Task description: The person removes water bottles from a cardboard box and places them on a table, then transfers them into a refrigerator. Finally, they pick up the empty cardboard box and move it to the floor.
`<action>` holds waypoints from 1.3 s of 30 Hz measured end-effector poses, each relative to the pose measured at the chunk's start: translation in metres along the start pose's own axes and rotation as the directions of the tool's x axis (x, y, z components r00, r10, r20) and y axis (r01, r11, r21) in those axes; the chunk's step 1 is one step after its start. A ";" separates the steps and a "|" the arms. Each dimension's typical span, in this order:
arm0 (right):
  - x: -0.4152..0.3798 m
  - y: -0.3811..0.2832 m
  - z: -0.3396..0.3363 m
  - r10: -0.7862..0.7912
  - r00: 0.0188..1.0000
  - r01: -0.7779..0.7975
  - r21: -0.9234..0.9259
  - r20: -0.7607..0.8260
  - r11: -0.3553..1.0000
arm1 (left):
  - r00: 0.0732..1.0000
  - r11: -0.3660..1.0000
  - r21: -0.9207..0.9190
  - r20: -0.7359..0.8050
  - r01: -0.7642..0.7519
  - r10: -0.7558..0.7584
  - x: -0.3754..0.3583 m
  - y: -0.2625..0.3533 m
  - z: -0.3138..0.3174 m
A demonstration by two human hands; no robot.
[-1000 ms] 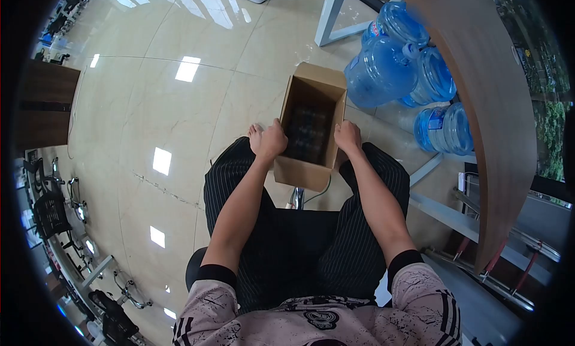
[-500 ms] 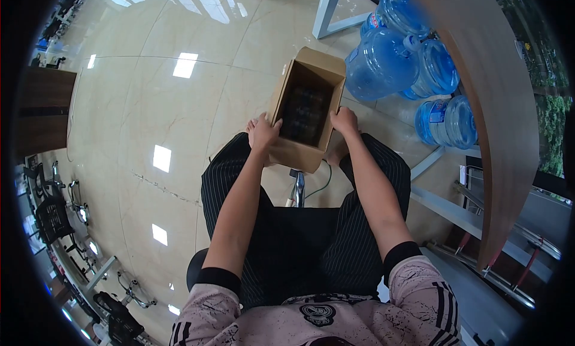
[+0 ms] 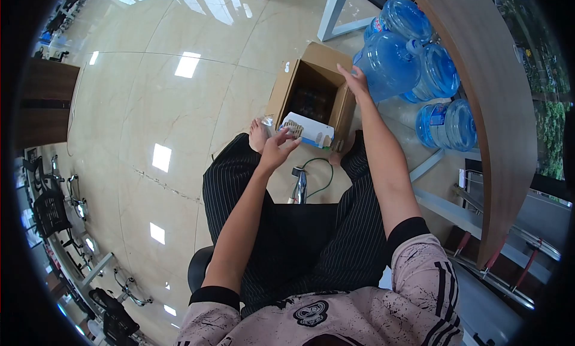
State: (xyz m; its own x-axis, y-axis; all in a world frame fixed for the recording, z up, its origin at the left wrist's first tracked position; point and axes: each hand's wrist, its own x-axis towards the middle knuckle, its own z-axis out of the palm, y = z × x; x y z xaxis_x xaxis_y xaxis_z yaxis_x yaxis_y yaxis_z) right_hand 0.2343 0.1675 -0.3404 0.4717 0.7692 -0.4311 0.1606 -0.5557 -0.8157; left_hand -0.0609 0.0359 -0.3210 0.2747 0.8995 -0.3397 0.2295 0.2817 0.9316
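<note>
A deep brown cardboard box (image 3: 277, 100) stands on the floor between my feet, its top flaps apart. Dark, faintly shiny contents (image 3: 308, 100) lie deep inside, too dim to make out. Across the near end of the box sits a white panel with a blue edge (image 3: 314, 130), a brownish printed patch at its left. My left hand (image 3: 277, 153) is just below that patch, fingers spread and holding nothing. At the right rim, my right hand (image 3: 354, 82) is open with its fingers stretched toward the far flap. A crinkled clear scrap (image 3: 267, 122) shows by the left foot.
Several big blue water bottles (image 3: 392, 64) crowd the box's right side, under a wooden table (image 3: 479, 106) with pale metal legs. A chair post (image 3: 302, 184) and a green cable (image 3: 329, 181) are between my legs. Dark cabinets (image 3: 51, 100) stand far left.
Both hands have come off the box's sides; the right moved up along the rim, the left down toward me. The white panel now shows where the brown near flap lay.
</note>
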 end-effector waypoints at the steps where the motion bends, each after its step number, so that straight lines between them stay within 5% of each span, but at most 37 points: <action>1: 0.001 0.010 0.004 -0.096 0.995 0.095 0.047 0.010 0.994 | 1.000 1.000 -0.006 -0.005 -0.003 0.003 0.003 -0.005 0.001; 3: -0.007 0.019 0.005 -0.194 0.981 0.191 0.093 0.021 0.977 | 0.980 0.973 0.129 -0.071 0.192 -0.184 0.011 -0.008 0.000; 4: -0.016 0.022 0.004 -0.357 0.934 0.358 0.029 -0.021 0.933 | 0.980 0.973 0.127 -0.074 0.193 -0.184 0.011 -0.007 0.002; 6: -0.036 0.032 -0.003 -0.639 0.767 0.636 -0.201 0.057 0.745 | 0.934 0.910 0.391 -0.358 0.140 0.010 0.012 -0.007 0.010; 7: -0.051 0.034 -0.003 -0.650 0.750 0.635 -0.404 0.120 0.659 | 0.897 0.869 0.472 -0.434 0.150 0.081 0.012 -0.010 0.013; 9: -0.067 0.038 -0.002 -0.626 0.757 0.618 -0.514 0.185 0.595 | 0.718 0.810 0.012 -0.471 0.586 -0.513 0.027 -0.040 0.012; 11: -0.068 0.049 0.000 -0.621 0.759 0.602 -0.579 0.198 0.551 | 0.777 0.862 -0.152 -0.379 0.483 -0.503 0.038 -0.065 0.018; 12: -0.070 0.052 0.001 -0.591 0.783 0.564 -0.622 0.194 0.543 | 0.854 0.959 -0.191 -0.441 0.210 -0.275 0.044 -0.073 0.021; 14: -0.076 0.054 0.004 -0.524 0.829 0.503 -0.671 0.196 0.545 | 0.886 0.993 0.092 -0.453 -0.068 0.102 0.040 -0.042 0.017; 15: -0.079 0.057 0.005 -0.525 0.828 0.504 -0.670 0.196 0.544 | 0.885 0.993 0.093 -0.453 -0.069 0.104 0.034 -0.021 0.016; 17: -0.090 0.065 0.006 -0.545 0.827 0.544 -0.442 0.139 0.713 | 0.906 0.733 0.680 -0.318 0.014 0.278 0.023 0.005 0.021; 21: -0.119 0.070 0.002 -0.454 0.876 0.482 -0.367 0.163 0.796 | 0.869 0.819 0.526 -0.271 -0.228 0.415 0.010 0.009 0.024; 23: -0.135 0.076 0.004 -0.417 0.901 0.433 -0.335 0.123 0.837 | 0.853 0.687 0.640 -0.093 -0.344 0.514 0.010 0.002 0.031; 25: -0.142 0.089 0.010 -0.351 0.923 0.334 -0.126 -0.157 0.934 | 0.912 0.645 0.723 -0.049 -0.248 0.406 0.010 0.001 0.036; 26: -0.154 0.084 0.009 -0.070 0.967 0.036 -0.142 -0.247 0.989 | 0.904 0.518 0.816 0.015 -0.258 0.427 0.011 -0.008 0.036; 27: -0.157 0.092 0.013 0.044 0.946 -0.107 -0.182 -0.321 0.977 | 0.896 0.378 0.888 0.078 -0.262 0.438 0.014 -0.016 0.037; 28: -0.159 0.103 0.015 0.151 0.906 -0.249 -0.210 -0.396 0.945 | 0.914 0.418 0.877 0.057 -0.238 0.401 0.017 -0.017 0.038; 30: -0.178 0.106 0.006 0.287 0.958 -0.282 0.229 0.012 0.931 | 0.929 0.431 0.873 0.065 -0.230 0.363 0.015 -0.012 0.037; 31: -0.185 0.110 0.009 0.277 0.961 -0.271 0.227 0.008 0.935 | 0.947 0.443 0.870 0.077 -0.216 0.312 0.015 -0.011 0.036; 32: -0.191 0.114 0.017 0.039 0.974 -0.023 0.072 -0.223 0.997 | 0.944 0.447 0.867 0.072 -0.218 0.322 0.017 -0.012 0.035; 33: -0.193 0.118 0.022 -0.228 0.888 0.190 -0.134 -0.399 0.973 | 0.952 0.463 0.860 0.076 -0.213 0.298 0.020 -0.015 0.035; 35: -0.214 0.092 0.013 -0.233 0.887 0.209 -0.102 -0.398 0.973 | 0.959 0.488 0.847 0.080 -0.210 0.272 0.023 -0.022 0.038; 38: -0.230 0.072 0.016 -0.393 0.904 0.381 -0.101 -0.170 0.919 | 0.961 0.488 0.855 0.041 -0.175 0.273 0.022 -0.021 0.045; 39: -0.229 0.078 0.026 -0.495 0.868 0.468 -0.273 -0.036 0.840 | 0.963 0.470 0.866 0.047 -0.171 0.265 0.021 -0.019 0.046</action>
State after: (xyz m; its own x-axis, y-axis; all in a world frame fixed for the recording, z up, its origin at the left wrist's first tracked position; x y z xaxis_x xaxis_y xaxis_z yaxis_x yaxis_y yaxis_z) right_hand 0.1160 -0.0432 -0.3154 0.3613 0.9314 0.0437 0.5924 -0.1930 -0.7822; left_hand -0.0170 0.0338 -0.3521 0.3690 0.9254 -0.0859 0.8694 -0.3110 0.3840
